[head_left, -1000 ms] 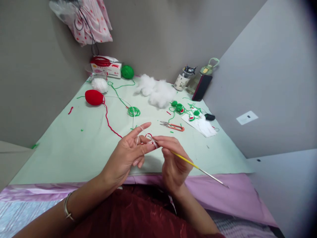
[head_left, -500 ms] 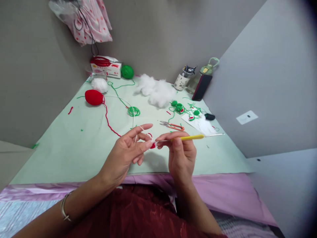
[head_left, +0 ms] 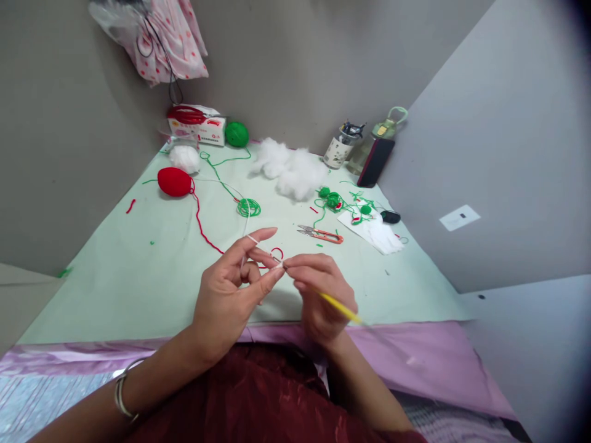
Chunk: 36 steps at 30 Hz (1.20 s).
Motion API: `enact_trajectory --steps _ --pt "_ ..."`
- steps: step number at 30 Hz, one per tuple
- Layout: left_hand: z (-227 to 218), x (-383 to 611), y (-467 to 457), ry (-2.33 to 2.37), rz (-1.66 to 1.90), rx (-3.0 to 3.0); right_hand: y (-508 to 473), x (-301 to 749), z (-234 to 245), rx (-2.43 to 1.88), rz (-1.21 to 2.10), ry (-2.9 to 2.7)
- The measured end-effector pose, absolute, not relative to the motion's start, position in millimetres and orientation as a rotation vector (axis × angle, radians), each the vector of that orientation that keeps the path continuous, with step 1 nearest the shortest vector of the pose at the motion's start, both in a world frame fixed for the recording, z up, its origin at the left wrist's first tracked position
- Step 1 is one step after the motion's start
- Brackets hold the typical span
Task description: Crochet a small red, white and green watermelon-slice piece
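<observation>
My left hand [head_left: 235, 277] pinches a small crochet piece between thumb and fingers, mostly hidden, with red yarn [head_left: 277, 252] looping out behind it. White yarn [head_left: 252, 238] runs over the raised index finger. In my right hand [head_left: 323, 292] is a crochet hook with a yellow handle [head_left: 339, 306], slanting down to the right and blurred at its far end. Its metal tip meets the work at the left fingertips. Beyond the hands lie the red yarn ball [head_left: 174, 182] and the white yarn ball [head_left: 184, 159].
Orange thread snips [head_left: 321, 234] lie just past my right hand. Farther back are white stuffing [head_left: 295, 169], a green yarn coil [head_left: 249, 208], a green ball [head_left: 237, 134], small green crochet pieces [head_left: 333, 200], a phone [head_left: 376, 162] and a pen cup [head_left: 339, 147].
The hook has swung from nearly level to slanting down toward me, and my right hand has turned with it. My left hand has shifted slightly left, its fingers closer around the piece.
</observation>
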State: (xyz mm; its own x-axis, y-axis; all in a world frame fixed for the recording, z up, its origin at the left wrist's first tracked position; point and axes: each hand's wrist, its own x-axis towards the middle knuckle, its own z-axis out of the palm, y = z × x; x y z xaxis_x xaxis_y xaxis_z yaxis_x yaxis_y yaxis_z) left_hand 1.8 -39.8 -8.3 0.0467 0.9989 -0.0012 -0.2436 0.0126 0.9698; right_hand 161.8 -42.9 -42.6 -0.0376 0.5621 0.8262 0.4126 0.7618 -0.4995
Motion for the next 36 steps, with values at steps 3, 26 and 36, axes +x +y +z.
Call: enact_trajectory --steps 3,26,36 --pt "-7.8 0.2 -36.9 0.838 1.138 0.856 -43.5 160.2 -46.1 -0.854 -0.076 -1.737" --pt "-5.8 -4.9 -28.7 0.732 1.035 0.845 -39.1 153.3 -29.8 -0.770 0.798 -1.192" --pt "-2.3 -5.0 -27.8 0.707 0.968 0.736 -38.1 155.1 -33.3 -0.752 0.830 -1.189"
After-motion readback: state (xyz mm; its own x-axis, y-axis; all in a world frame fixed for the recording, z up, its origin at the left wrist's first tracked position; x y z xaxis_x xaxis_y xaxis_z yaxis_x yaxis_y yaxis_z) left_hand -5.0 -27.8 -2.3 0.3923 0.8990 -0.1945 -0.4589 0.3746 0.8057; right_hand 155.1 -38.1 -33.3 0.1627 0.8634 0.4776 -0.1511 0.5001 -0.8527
